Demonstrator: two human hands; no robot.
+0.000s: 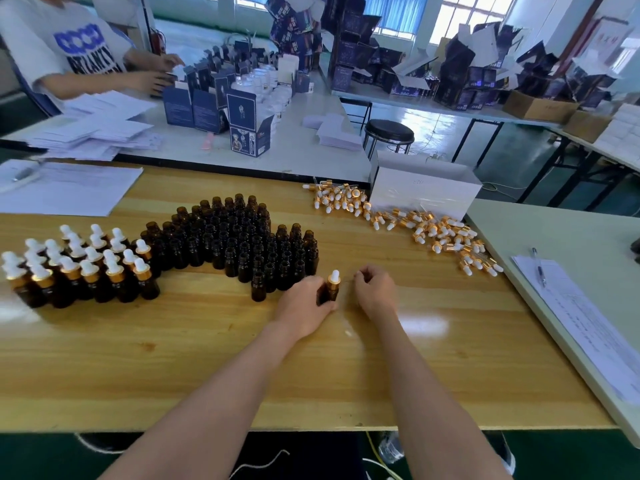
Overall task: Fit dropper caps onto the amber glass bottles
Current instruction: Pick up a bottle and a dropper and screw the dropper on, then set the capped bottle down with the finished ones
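The left hand [304, 306] gripped a capped amber bottle [330, 289] on the wooden table [207, 358], just beside the open bottles [242, 244]. The right hand [375, 289] had curled fingers, holding nothing. One bump might topple those open bottles.

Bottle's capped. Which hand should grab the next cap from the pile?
Right. The right hand looks empty and is on the same side as the cap pile, while the left hand grips the capped bottle.
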